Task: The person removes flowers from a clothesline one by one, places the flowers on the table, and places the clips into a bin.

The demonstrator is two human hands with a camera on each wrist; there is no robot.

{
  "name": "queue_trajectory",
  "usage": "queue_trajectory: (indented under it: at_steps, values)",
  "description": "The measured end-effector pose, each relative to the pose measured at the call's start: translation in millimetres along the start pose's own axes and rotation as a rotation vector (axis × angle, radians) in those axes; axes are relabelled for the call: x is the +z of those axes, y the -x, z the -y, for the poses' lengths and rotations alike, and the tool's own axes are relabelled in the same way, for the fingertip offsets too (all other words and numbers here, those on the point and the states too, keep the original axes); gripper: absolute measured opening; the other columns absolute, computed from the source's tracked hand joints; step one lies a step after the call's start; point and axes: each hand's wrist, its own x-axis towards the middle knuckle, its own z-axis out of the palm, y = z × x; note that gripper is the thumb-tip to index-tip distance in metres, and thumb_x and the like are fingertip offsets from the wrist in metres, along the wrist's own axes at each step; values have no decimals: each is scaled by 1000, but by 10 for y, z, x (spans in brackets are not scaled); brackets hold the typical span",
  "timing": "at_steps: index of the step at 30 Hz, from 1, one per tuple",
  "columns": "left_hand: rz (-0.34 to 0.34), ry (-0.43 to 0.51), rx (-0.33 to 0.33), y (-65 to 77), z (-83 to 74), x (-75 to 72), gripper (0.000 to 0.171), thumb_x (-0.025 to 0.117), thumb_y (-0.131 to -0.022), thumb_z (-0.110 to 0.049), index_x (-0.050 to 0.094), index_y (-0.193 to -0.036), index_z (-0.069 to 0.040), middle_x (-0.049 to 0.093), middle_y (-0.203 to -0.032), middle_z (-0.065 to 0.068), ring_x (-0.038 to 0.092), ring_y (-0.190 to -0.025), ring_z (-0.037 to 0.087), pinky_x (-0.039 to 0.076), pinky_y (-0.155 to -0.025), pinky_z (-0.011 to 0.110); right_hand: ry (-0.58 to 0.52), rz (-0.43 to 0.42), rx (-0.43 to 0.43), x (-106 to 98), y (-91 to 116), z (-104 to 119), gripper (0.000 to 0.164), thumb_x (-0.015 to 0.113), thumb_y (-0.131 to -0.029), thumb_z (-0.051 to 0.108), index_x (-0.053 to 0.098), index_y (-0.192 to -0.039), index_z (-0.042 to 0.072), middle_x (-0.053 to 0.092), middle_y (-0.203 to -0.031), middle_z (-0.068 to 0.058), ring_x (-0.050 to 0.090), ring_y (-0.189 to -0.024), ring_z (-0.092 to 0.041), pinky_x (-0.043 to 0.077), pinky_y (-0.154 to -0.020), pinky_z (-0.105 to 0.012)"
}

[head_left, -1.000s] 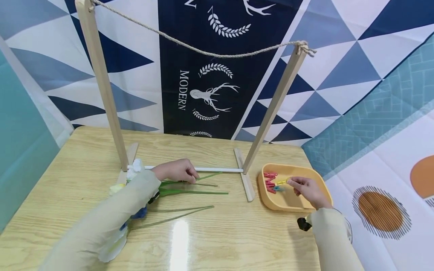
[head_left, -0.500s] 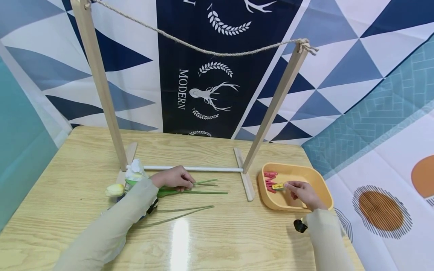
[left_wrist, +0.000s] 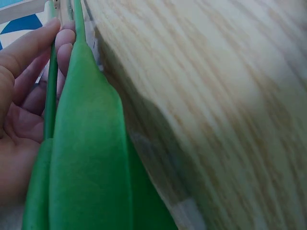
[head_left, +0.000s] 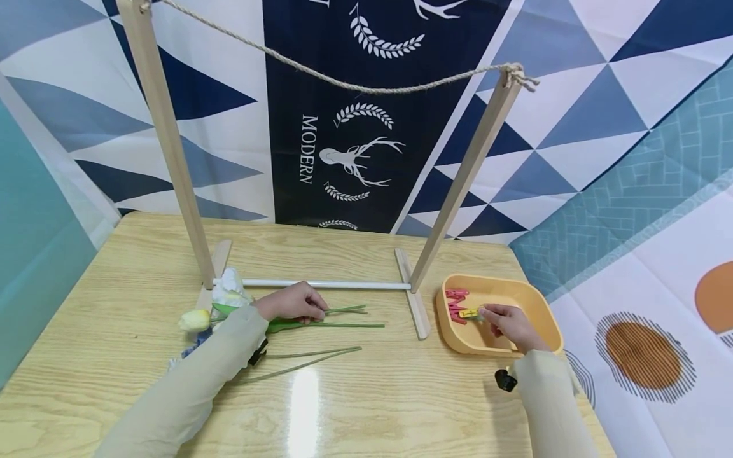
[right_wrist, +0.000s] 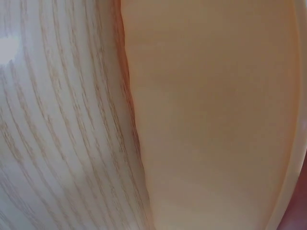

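In the head view my left hand [head_left: 293, 302] pinches a green flower stem [left_wrist: 51, 81] low over the table; the left wrist view shows it between thumb and fingers. A broad green leaf [left_wrist: 91, 139] lies alongside. The flower heads are to the left: a yellow tulip [head_left: 195, 320], a white flower [head_left: 230, 283], and blue petals [head_left: 197, 341] partly behind the sleeve. My right hand [head_left: 511, 323] pinches a yellow clothespin [head_left: 469, 313] inside the yellow-orange basin [head_left: 541, 294]. Red clothespins [head_left: 456, 294] lie at the basin's left side. The right wrist view shows mostly the basin's outer wall.
A wooden frame stands behind, with a left post [head_left: 172, 146], a right post [head_left: 466, 178] and a white bar [head_left: 343, 285] low between them. A slack rope [head_left: 366, 90] joins the post tops. More stems [head_left: 321, 353] lie on the table [head_left: 389, 394].
My left hand has shifted slightly left and down, bringing the yellow tulip head into view. The yellow clothespin has turned in my right hand, and a teal clothespin below it is now mostly hidden.
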Motion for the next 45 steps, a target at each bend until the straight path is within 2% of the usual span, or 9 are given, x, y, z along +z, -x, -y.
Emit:
queue_trajectory:
  at_steps: [5, 12, 14, 17, 24, 33, 38, 42, 45]
  values:
    - [-26, -23, -8, 22, -29, 19, 17, 64, -87, -5, 68, -98, 6, 69, -75, 15, 52, -51, 8, 47, -52, 22, 7, 10, 26, 14, -17, 0, 53, 48, -98, 30, 45, -131, -11, 54, -70, -1, 48, -63, -11, 46, -62, -27]
    - [-58, -225, 68, 31, -28, 38, 11, 68, -84, -10, 73, -91, -3, 70, -83, 4, 54, -65, 4, 47, -64, 21, 5, 17, 46, 31, -12, -5, 48, 46, -99, 25, 45, -131, -11, 55, -69, 0, 47, -60, -10, 44, -59, -26]
    - [-59, -252, 96, 39, -37, 40, 9, 68, -84, -11, 74, -88, -6, 70, -82, 0, 54, -65, 3, 47, -64, 21, 8, 15, 48, 39, -5, 4, 49, 47, -99, 27, 46, -130, -11, 56, -70, 0, 48, -60, -10, 44, -59, -26]
    - [-53, -274, 101, 44, -51, 43, 8, 67, -85, -11, 75, -87, -9, 69, -80, -3, 55, -65, 3, 47, -64, 22, 16, 13, 47, 44, -1, 16, 51, 48, -98, 29, 47, -129, -11, 56, -71, 0, 48, -61, -11, 44, -58, -26]
    - [-79, -320, 55, 19, -51, 80, 9, 67, -85, -9, 74, -88, -5, 70, -83, 4, 54, -64, 4, 46, -62, 21, 30, 19, 46, 44, 16, 49, 56, 48, -98, 33, 42, -135, -9, 55, -76, -3, 49, -64, -15, 44, -60, -29]
    - [-105, -345, 38, 64, -81, 109, 9, 67, -85, -9, 74, -89, -5, 70, -85, 4, 56, -68, 5, 48, -64, 21, 64, 8, 40, 38, 20, 71, 57, 47, -98, 34, 43, -133, -9, 57, -83, -7, 51, -69, -17, 46, -62, -29]
    - [-129, -408, 53, 70, -88, 147, 8, 66, -86, -8, 74, -87, -7, 69, -83, 2, 53, -67, 4, 48, -67, 22, 74, -9, 32, 39, 34, 77, 55, 48, -98, 34, 45, -132, -9, 58, -86, -8, 51, -69, -17, 47, -60, -29]
    - [-140, -448, 65, 73, -112, 170, 8, 65, -86, -8, 73, -83, -6, 68, -78, 1, 49, -64, 5, 46, -66, 22, 94, -38, 32, 34, 58, 102, 53, 45, -99, 33, 46, -132, -8, 60, -97, -15, 52, -72, -18, 47, -61, -30]
    - [-143, -453, 51, 84, -128, 174, 8, 65, -86, -8, 72, -84, -6, 68, -79, 1, 49, -65, 5, 46, -67, 22, 110, -68, 27, 22, 76, 144, 55, 42, -99, 36, 45, -133, -8, 58, -111, -23, 53, -76, -20, 47, -63, -31]
